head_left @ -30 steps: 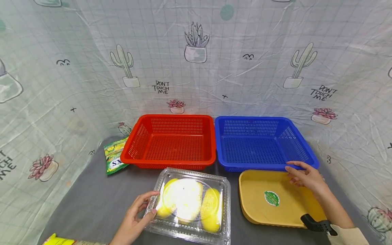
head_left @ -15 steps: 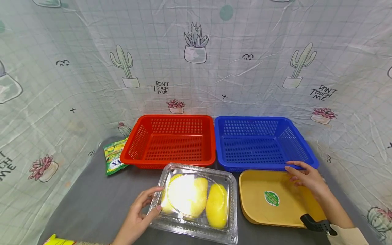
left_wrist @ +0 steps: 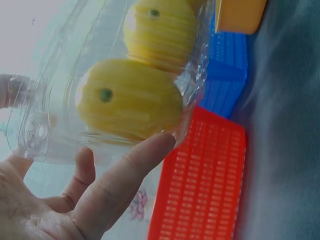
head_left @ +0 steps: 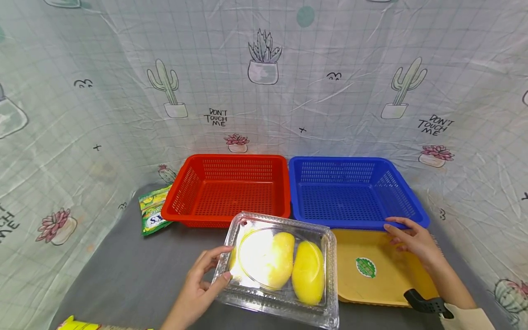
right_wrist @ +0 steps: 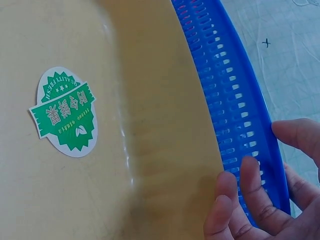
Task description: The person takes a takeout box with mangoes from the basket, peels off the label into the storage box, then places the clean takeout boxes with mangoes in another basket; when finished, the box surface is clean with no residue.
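Note:
In the head view my left hand (head_left: 198, 291) holds a clear plastic clamshell box (head_left: 285, 221) by its left side, thumb and fingers at the edge. Yellow mangoes (head_left: 308, 274) show through the lid; glare hides those at the left. The left wrist view shows two mangoes (left_wrist: 130, 100) end-on, with fingers (left_wrist: 125, 175) against the box wall. My right hand (head_left: 418, 243) pinches the front rim of the blue basket (head_left: 342, 223), its fingers on both sides of the rim in the right wrist view. Below that hand lies a yellow tray (head_left: 383, 252) with a green sticker (head_left: 366, 267).
A red basket (head_left: 210, 217) stands left of the blue one; the box overlaps its front edge in the head view. A green-yellow packet (head_left: 151, 211) leans by the red basket. Another yellow packet (head_left: 78, 324) shows at the bottom left. A patterned curtain (head_left: 264, 110) hangs behind.
My left hand has carried the box right and slightly away from me, so that it now overlaps the yellow tray's left edge. My right hand stays at the blue basket's rim.

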Demonstrator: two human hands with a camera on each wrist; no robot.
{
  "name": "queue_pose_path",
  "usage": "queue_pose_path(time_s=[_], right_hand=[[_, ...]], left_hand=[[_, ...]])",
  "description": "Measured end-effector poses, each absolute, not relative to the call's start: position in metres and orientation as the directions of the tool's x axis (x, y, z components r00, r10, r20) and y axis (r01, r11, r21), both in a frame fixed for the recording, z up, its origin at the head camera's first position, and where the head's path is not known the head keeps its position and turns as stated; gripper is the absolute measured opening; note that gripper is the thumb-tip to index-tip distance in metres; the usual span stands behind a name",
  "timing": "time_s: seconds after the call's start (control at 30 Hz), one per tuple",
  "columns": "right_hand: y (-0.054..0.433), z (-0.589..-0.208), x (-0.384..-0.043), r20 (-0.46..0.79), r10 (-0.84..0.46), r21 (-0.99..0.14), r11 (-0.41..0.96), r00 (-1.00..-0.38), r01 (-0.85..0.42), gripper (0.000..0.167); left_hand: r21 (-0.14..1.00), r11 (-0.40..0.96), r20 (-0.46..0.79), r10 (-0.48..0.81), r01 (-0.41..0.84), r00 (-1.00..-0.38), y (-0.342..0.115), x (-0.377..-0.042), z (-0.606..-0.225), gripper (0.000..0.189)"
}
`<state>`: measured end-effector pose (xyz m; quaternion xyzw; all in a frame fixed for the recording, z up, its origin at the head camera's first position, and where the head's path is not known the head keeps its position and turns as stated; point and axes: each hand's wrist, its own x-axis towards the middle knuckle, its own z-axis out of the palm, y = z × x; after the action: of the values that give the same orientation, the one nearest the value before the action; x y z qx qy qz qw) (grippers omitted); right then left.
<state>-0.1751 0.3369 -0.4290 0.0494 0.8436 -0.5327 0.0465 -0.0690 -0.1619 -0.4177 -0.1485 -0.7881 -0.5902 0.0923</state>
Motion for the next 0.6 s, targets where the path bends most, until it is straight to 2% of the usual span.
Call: queue_pose_path(time_s=[0.13, 0.37, 0.6], right_hand=[[0.337, -0.429, -0.175, -0.130, 0.036, -0.894, 0.428, -0.991, 0.133, 0.027], [0.337, -0.429, -0.175, -0.136, 0.036, -0.890, 0.434, -0.990, 0.138, 0.042], [0.338, -0.430, -0.176, -0.136, 0.029, -0.890, 0.436, -0.990, 0.135, 0.046]], left_hand=[[0.904, 0.249, 0.326, 0.125, 0.348, -0.937, -0.156, -0.069, -0.416, 0.045], [0.914, 0.236, 0.305, 0.135, 0.329, -0.943, -0.145, -0.074, -0.414, 0.045], [0.916, 0.220, 0.312, 0.134, 0.336, -0.940, -0.138, -0.081, -0.413, 0.044]])
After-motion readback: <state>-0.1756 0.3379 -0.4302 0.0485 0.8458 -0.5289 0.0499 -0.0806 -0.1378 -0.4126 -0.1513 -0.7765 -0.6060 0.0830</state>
